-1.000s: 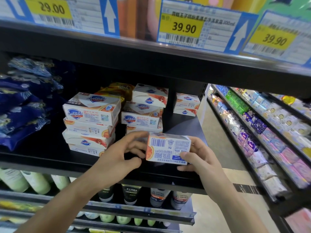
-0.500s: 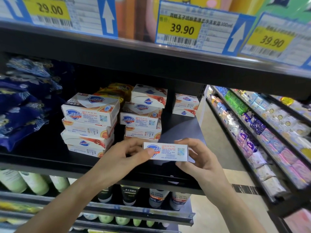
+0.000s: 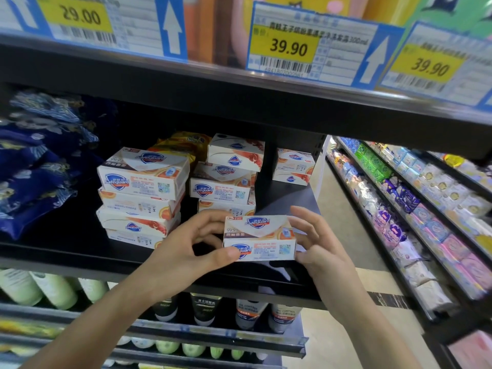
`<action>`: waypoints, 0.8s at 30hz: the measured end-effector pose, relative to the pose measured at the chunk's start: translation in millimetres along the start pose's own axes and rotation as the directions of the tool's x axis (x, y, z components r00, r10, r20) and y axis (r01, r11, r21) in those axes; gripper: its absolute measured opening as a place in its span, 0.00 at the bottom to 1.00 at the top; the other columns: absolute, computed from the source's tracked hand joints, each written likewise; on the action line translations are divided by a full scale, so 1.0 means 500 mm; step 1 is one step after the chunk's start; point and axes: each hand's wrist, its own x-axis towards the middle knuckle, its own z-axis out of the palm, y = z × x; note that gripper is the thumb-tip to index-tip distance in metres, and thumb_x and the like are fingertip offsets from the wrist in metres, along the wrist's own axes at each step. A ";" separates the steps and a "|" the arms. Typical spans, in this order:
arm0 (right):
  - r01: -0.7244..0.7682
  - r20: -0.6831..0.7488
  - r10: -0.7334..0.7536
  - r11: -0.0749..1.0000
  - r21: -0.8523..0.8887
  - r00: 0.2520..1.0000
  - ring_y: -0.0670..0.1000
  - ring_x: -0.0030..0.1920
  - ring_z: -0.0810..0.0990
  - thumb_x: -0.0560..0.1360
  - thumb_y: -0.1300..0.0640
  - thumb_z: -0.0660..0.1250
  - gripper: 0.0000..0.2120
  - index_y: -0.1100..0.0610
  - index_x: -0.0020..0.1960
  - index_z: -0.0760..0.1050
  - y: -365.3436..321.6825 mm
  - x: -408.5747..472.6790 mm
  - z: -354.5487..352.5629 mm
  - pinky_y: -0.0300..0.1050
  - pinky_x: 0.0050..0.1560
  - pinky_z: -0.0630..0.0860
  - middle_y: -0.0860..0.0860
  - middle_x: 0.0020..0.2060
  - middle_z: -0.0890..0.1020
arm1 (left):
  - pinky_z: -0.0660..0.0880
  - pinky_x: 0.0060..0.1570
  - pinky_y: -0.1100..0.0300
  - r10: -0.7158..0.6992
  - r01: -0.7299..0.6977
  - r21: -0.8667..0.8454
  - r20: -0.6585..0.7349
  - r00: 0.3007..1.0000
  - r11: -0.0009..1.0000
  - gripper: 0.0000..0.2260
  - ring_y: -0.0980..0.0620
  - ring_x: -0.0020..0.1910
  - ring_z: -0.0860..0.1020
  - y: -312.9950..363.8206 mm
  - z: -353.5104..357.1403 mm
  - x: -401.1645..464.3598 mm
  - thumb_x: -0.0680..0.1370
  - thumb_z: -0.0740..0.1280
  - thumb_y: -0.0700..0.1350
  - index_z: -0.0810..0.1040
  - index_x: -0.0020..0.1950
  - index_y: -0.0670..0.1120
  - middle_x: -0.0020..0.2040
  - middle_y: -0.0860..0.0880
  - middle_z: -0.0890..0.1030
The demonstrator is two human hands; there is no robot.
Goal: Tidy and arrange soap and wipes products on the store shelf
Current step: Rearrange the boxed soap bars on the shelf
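I've got the Safeguard soap box (image 3: 259, 237) pinched at both ends, left hand (image 3: 186, 251) and right hand (image 3: 318, 246) curled round it, long axis running left-right, just over the shelf (image 3: 66, 251) front. The middle stack (image 3: 226, 187) sits directly behind, roughly equidistant from both hands.

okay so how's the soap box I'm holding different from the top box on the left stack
The held soap box is off the shelf, gripped between the left hand and right hand; the top box of the left stack rests on three other boxes. The held box sits squarely to the camera; the stacked one is angled. Both are white-and-orange Safeguard boxes, logo side forward.
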 end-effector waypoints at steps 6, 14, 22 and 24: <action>-0.150 -0.084 0.145 0.987 -0.057 0.986 0.53 0.45 0.83 0.77 0.39 0.64 0.25 0.49 0.70 0.74 -0.007 0.018 0.016 0.44 0.36 0.80 0.56 0.53 0.86 | 0.76 0.62 0.57 0.058 -0.058 0.015 -0.021 0.998 0.998 0.30 0.51 0.59 0.82 -0.009 -0.002 0.002 0.73 0.78 0.49 0.71 0.73 0.57 0.66 0.57 0.82; -0.122 -0.048 0.118 0.987 -0.105 0.992 0.53 0.49 0.83 0.73 0.38 0.69 0.22 0.42 0.65 0.77 -0.016 -0.001 0.021 0.45 0.38 0.80 0.57 0.53 0.86 | 0.77 0.62 0.59 0.093 -0.092 0.058 -0.021 0.995 0.994 0.32 0.51 0.59 0.82 -0.021 0.000 0.006 0.73 0.79 0.44 0.71 0.72 0.63 0.68 0.61 0.80; -0.018 -0.034 0.009 0.960 -0.280 0.999 0.52 0.56 0.84 0.72 0.47 0.75 0.28 0.38 0.70 0.72 -0.009 -0.022 0.027 0.45 0.51 0.81 0.46 0.57 0.84 | 0.77 0.63 0.57 0.102 -0.101 0.066 -0.021 0.995 0.993 0.33 0.52 0.59 0.82 -0.026 0.002 0.009 0.74 0.79 0.41 0.71 0.72 0.65 0.68 0.63 0.79; 0.014 0.026 -0.005 0.932 -0.362 1.000 0.53 0.61 0.81 0.71 0.50 0.77 0.33 0.38 0.72 0.69 -0.007 -0.027 0.027 0.49 0.55 0.82 0.45 0.63 0.81 | 0.77 0.63 0.55 0.098 -0.096 0.062 -0.025 0.995 0.993 0.33 0.52 0.58 0.82 -0.026 0.003 0.009 0.75 0.78 0.41 0.70 0.73 0.63 0.68 0.63 0.79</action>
